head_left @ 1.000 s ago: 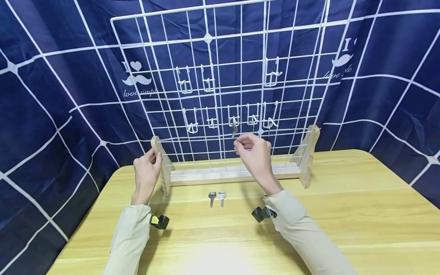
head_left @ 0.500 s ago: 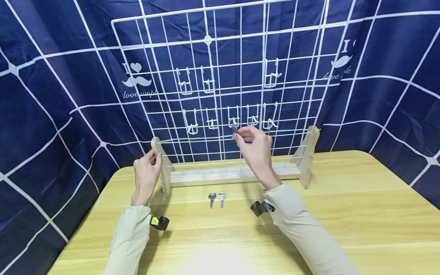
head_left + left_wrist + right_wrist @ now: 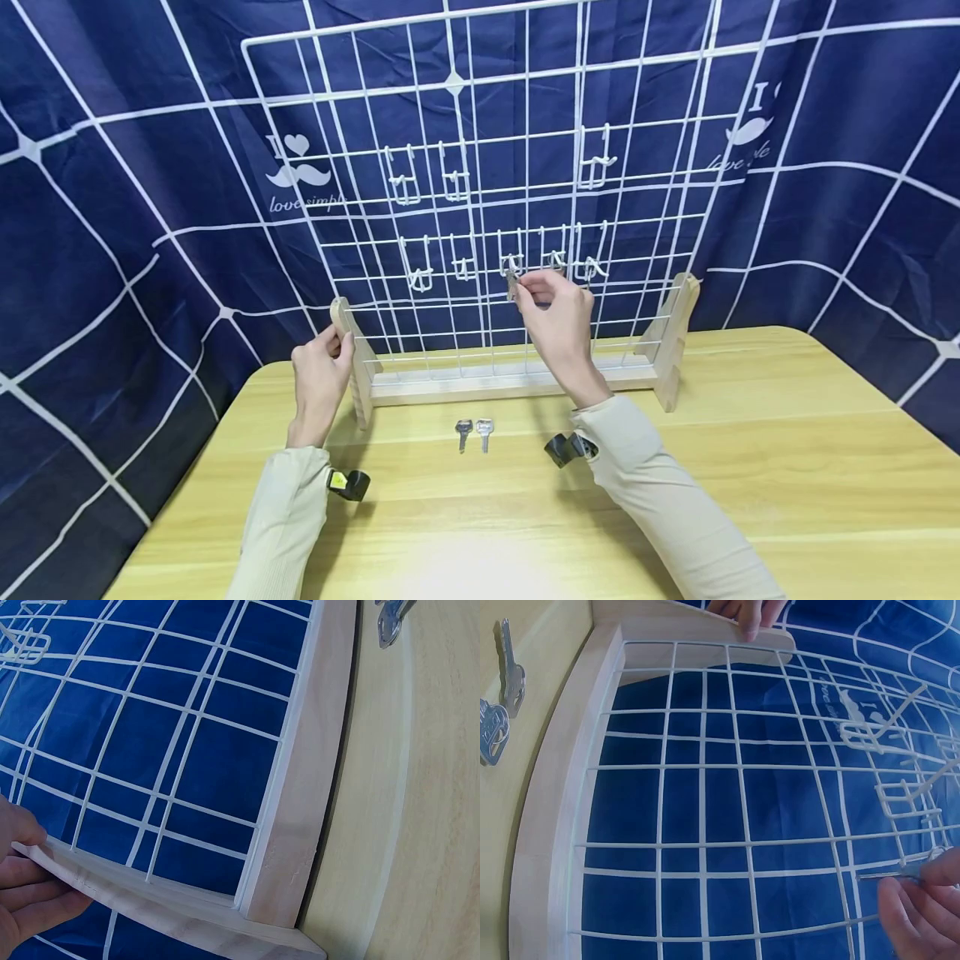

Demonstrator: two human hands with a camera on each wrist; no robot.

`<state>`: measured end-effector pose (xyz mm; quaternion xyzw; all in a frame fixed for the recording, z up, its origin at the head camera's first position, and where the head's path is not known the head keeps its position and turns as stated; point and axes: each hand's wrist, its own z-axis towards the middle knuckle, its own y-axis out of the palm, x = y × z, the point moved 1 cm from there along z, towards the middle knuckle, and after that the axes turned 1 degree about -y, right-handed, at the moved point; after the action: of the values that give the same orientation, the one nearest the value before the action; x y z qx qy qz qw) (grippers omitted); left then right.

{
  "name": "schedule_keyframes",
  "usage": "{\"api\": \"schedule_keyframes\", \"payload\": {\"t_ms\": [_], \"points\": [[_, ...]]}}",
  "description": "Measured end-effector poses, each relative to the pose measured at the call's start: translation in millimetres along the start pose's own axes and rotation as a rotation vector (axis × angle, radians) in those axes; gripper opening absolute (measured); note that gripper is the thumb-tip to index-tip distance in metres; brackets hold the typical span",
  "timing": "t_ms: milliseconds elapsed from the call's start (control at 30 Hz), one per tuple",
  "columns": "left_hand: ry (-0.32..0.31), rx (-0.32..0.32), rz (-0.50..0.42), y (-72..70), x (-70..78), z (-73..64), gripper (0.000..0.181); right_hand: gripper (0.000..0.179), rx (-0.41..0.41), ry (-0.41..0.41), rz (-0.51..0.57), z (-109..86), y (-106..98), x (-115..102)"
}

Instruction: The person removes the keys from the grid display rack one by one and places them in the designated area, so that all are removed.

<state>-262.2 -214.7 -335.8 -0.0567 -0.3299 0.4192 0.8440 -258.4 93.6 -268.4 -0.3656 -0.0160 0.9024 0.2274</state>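
Note:
My left hand (image 3: 321, 379) grips the left wooden end piece (image 3: 348, 342) of a stand that holds a white wire grid (image 3: 480, 317). In the left wrist view, thumb and fingers lie on either side of that wood. My right hand (image 3: 558, 321) pinches a small silver key (image 3: 889, 876) between thumb and fingertips. It is at the middle hook (image 3: 511, 263) of the lower row; in the head view the fingers partly cover the key. Whether the key's ring still sits on the hook, I cannot tell. Two loose keys, one dark (image 3: 464, 431) and one silver (image 3: 485, 431), lie side by side before the stand.
Several other white wire hooks hang on the grid, among them an upper right hook (image 3: 596, 162) and a lower left hook (image 3: 420, 275). The stand's right end piece (image 3: 675, 342) is on the wooden table (image 3: 750, 467). A navy curtain (image 3: 150, 208) surrounds it.
My right hand has risen from just below the hanging key and now pinches it; the key has shifted slightly. The left hand stays on the wood.

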Motion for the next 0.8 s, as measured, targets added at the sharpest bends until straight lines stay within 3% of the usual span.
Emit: {"api": "schedule_keyframes", "payload": {"t_ms": [467, 667, 800], "points": [[-0.025, 0.008, 0.012, 0.1, 0.8, 2.0, 0.016, 0.009, 0.028, -0.041, 0.022, -4.5, -5.1, -3.7], [-0.096, 0.012, -0.001, -2.5, 3.0, 1.5, 0.017, 0.009, 0.037, -0.056, 0.084, -7.1, -7.5, -6.4], [-0.146, 0.030, -0.059, -2.5, 5.0, 1.5, 0.019, 0.009, 0.039, -0.057, 0.116, -8.4, -9.7, -8.9]]}}
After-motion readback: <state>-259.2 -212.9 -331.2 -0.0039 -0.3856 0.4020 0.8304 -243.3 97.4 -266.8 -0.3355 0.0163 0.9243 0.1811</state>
